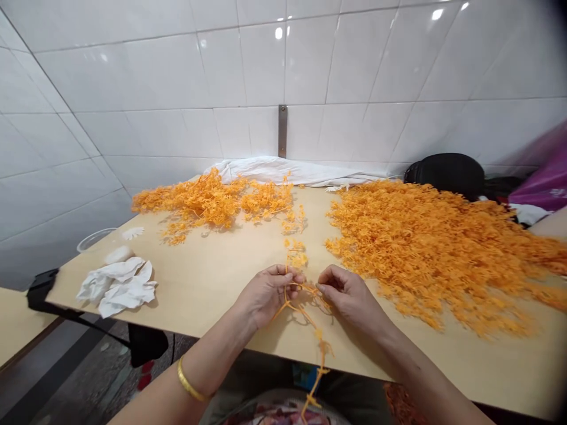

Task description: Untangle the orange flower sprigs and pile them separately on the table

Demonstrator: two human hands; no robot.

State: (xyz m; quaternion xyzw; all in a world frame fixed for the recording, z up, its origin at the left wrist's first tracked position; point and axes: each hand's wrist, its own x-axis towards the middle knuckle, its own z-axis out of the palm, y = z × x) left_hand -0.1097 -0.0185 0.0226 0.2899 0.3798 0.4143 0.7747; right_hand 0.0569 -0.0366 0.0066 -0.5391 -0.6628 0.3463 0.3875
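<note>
Between my two hands is an orange branched plastic stem, its lower part hanging over the table's front edge toward my lap. My left hand pinches the stem near its fork, thumb against fingers. Just right of it, my right hand is closed with thumb and forefinger together on a side twig of the same stem. The twig's tip is partly hidden by the fingers. Small orange blossoms on the stem's upper end lie on the table beyond my left hand.
A large heap of orange sprays covers the table's right side. A smaller pile lies at the back left. Crumpled white tissue sits at the left edge. A black case and purple bag stand back right, by the tiled wall.
</note>
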